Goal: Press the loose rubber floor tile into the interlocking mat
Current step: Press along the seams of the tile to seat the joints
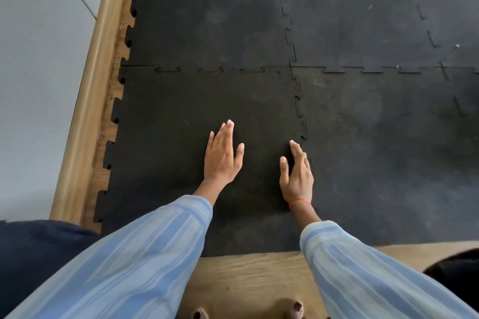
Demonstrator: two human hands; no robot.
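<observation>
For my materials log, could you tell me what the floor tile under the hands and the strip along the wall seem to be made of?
Floor tile: apparently rubber, as the task says; matte black, speckled, with puzzle-cut edges. Wall strip: probably wood or wood-look laminate; tan, smooth, faint sheen.

Four black rubber tiles (207,101) show whole or nearly so, plus two hands (223,160), two striped sleeves (145,254).

Both arms wear long, loose sleeves of light blue cloth with paler and deeper blue stripes running lengthwise: the left sleeve (124,261) and the right sleeve (368,274). The cuffs end short of the wrists. A thin orange band (299,202) circles the right wrist. Dark navy cloth (36,254) at lower left may be trousers. Bare toes (295,308) show below.
</observation>
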